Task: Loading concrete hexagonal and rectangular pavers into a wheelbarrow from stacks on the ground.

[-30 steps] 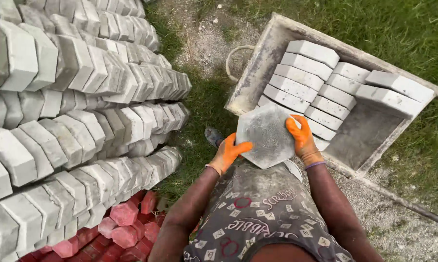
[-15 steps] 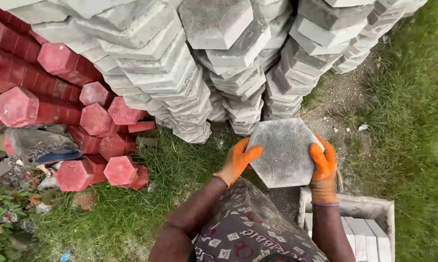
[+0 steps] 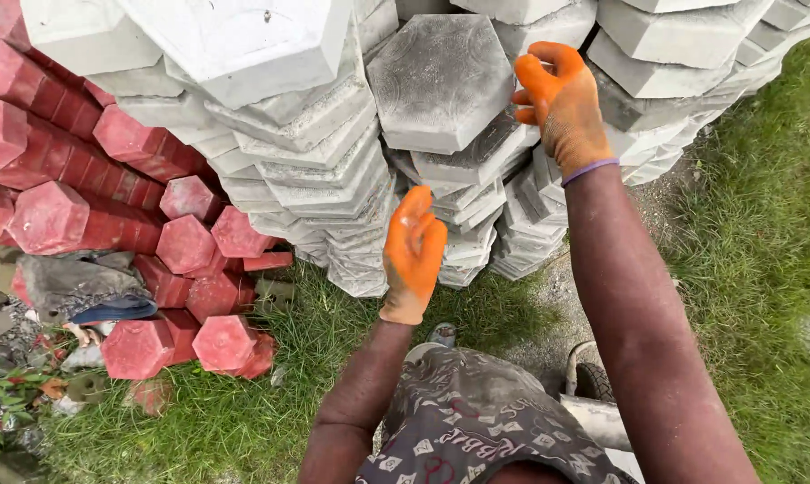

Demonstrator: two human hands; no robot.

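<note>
With the right hand resting open-fingered against the grey hexagonal paver and the left hand hanging released, that paver is risking sliding off the leaning paver stack.

A grey hexagonal concrete paving block lay flat on top of a stack of like blocks, its broad face turned upward and tilted slightly toward the camera. The face bore a faint moulded relief pattern and a dusty, mottled surface; its edges were straight and its corners intact. Its right-hand edge met the fingers of the orange-gloved right hand, while the orange-gloved left hand hung below it, apart.
</note>
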